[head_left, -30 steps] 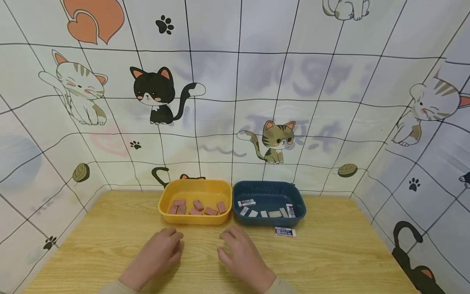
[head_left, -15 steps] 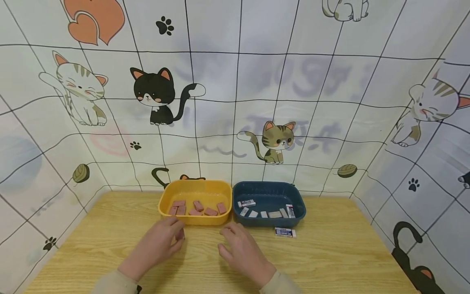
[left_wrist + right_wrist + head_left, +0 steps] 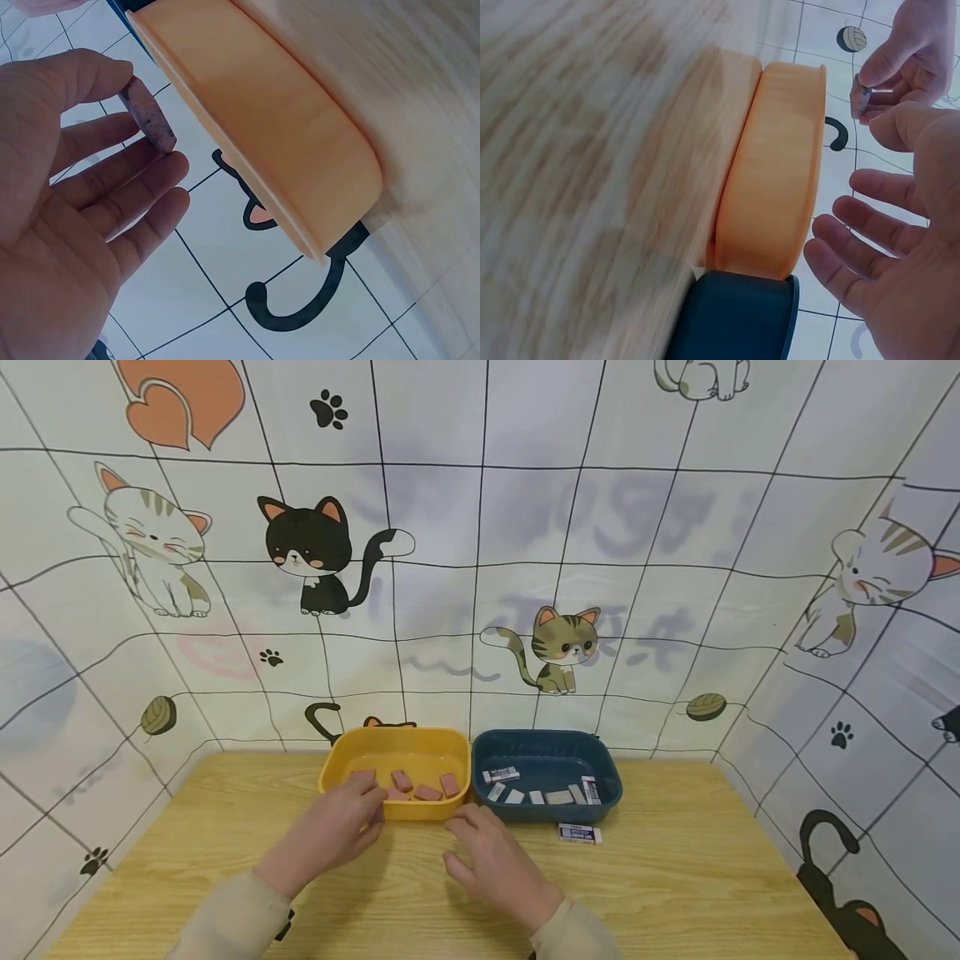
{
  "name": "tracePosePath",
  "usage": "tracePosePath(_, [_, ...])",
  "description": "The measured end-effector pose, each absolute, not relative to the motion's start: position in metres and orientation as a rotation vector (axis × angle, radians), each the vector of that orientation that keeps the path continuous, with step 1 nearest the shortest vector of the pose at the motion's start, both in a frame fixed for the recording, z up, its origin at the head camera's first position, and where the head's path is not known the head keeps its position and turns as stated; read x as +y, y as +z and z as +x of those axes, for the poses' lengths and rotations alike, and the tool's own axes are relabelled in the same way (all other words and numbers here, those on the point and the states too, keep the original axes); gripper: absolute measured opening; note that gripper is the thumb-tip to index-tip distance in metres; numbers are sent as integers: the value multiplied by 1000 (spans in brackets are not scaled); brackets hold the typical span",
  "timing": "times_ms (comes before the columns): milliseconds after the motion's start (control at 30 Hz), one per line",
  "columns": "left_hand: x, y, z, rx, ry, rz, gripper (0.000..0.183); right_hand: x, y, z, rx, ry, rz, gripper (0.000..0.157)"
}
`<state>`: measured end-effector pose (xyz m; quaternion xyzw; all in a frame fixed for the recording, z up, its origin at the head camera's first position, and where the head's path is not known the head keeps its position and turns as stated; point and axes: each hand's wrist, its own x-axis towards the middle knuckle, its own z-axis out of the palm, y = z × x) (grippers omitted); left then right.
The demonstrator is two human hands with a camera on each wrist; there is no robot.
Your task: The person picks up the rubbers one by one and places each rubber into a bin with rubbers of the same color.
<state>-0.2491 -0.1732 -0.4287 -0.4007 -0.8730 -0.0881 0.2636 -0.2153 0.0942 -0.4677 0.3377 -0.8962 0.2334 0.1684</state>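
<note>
My left hand [image 3: 330,827] is at the front left rim of the yellow bin [image 3: 427,811]. In the left wrist view, its thumb and fingers pinch a small pinkish eraser [image 3: 150,116] with dark smudges, just outside the bin wall. Several pink erasers [image 3: 427,792] lie inside the yellow bin, some hidden behind the left hand. My right hand [image 3: 498,864] hovers over the table in front of the two bins, fingers loosely bent and holding nothing. White erasers [image 3: 559,797], some in printed sleeves, lie in the dark blue bin [image 3: 547,812] alongside.
One sleeved eraser [image 3: 580,834] lies on the wooden table [image 3: 675,877], right in front of the blue bin. Behind the bins rises a white wall covering [image 3: 435,610] with a grid and cartoon cats, continuing along both sides.
My left hand has moved forward and slightly right, from the table in front to the yellow bin's rim. The right hand has edged forward a little. Bins and their contents look unmoved.
</note>
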Motion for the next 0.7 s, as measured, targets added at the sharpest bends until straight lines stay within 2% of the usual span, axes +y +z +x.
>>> tracePosePath(367, [-168,-414,-269,-2528,-287,-1078,20,97,-461,-217,-2533,626,976,25])
tracePosePath(700, [-165,-408,-291,-2626,-327,-1060,21,98,-458,-219,-2524,591,973,23])
